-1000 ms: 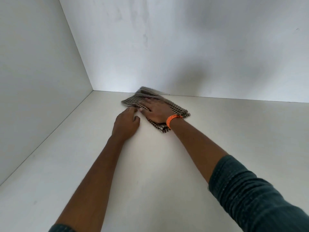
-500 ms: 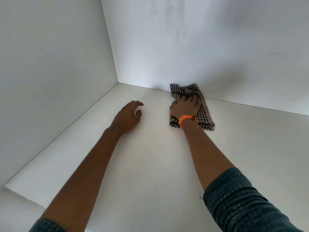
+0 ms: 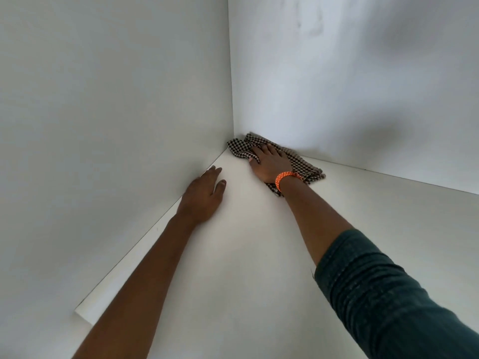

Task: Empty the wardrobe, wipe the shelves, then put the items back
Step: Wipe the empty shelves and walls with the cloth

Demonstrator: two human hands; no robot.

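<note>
My right hand (image 3: 269, 164) presses flat, fingers spread, on the checked cloth (image 3: 302, 164), which lies bunched in the back left corner of the white wardrobe shelf (image 3: 259, 255). My left hand (image 3: 204, 198) rests open on the shelf, holding nothing, beside the side wall (image 3: 103, 125).

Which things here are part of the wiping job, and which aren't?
In the job: checked cloth, right hand pressing it into the back corner, shelf, left hand resting flat on it.
Not in the job: orange wristband, dark sleeve.
</note>
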